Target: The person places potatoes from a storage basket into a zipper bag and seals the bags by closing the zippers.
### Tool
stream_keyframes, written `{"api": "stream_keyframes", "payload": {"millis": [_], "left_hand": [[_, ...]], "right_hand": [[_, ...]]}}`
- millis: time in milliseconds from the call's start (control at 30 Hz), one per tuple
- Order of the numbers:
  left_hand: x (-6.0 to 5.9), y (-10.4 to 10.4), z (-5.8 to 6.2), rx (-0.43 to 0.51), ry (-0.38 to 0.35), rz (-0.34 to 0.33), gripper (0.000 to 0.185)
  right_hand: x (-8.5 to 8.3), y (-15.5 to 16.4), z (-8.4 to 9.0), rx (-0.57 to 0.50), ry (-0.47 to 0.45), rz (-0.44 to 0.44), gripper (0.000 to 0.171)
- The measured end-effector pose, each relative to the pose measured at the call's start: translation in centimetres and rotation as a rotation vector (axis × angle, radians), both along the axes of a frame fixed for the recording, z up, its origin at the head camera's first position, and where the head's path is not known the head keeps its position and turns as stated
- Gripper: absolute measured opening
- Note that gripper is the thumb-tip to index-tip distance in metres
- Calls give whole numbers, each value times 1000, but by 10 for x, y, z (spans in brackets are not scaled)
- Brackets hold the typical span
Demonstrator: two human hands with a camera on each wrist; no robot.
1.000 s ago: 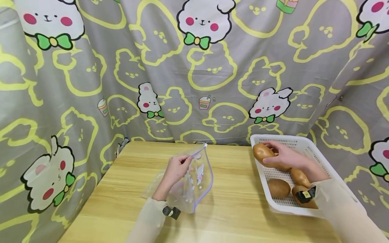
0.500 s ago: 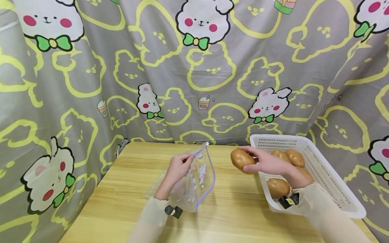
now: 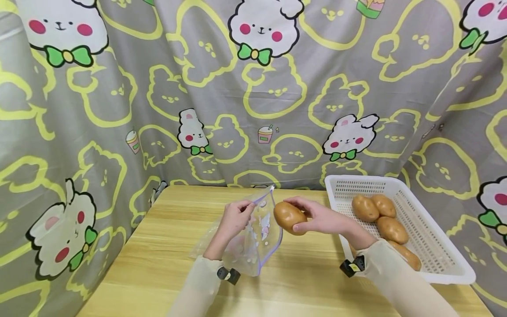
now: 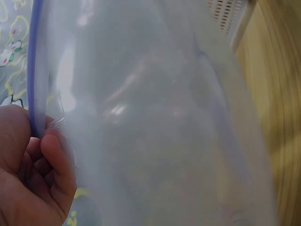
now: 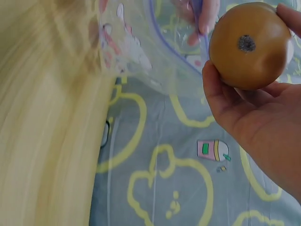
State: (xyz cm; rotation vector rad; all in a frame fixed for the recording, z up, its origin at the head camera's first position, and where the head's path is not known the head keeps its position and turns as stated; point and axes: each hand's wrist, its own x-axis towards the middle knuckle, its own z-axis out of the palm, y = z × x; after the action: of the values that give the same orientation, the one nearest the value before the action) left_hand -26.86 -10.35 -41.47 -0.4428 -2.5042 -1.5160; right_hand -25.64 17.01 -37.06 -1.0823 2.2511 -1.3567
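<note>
My left hand (image 3: 236, 216) pinches the purple-edged rim of a clear zip bag (image 3: 253, 240) and holds it upright over the wooden table (image 3: 166, 264). In the left wrist view my left hand's fingers (image 4: 51, 160) press that rim, and the bag (image 4: 155, 122) fills the frame. My right hand (image 3: 317, 216) grips a brown potato (image 3: 289, 217) right at the bag's open mouth. In the right wrist view the potato (image 5: 249, 44) sits in my right hand's palm and fingers (image 5: 235, 108), with the bag (image 5: 141, 52) just beyond it.
A white perforated basket (image 3: 431, 246) stands at the table's right with several potatoes (image 3: 380, 215) inside. A grey cartoon-print curtain (image 3: 253, 97) hangs close behind and around the table. Small black wrist devices (image 3: 227, 275) sit on both sleeves.
My right hand lifted a potato out of the basket and carried it left to the bag's mouth. The left hand kept holding the bag open.
</note>
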Motion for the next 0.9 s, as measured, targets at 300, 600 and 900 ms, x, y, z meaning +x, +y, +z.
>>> {"api": "stream_keyframes", "payload": {"millis": [300,600,900], "left_hand": [[0,5,2,-7,2,-11,21],[0,8,3,14,-34,-30,23],[1,10,4,26,-59,-25,21]], "right_hand": [[2,-18,-7,-31,-23,93,64],[3,-23,-12,73,20,60,68],[5,-27,-12,254,174,35,70]]}}
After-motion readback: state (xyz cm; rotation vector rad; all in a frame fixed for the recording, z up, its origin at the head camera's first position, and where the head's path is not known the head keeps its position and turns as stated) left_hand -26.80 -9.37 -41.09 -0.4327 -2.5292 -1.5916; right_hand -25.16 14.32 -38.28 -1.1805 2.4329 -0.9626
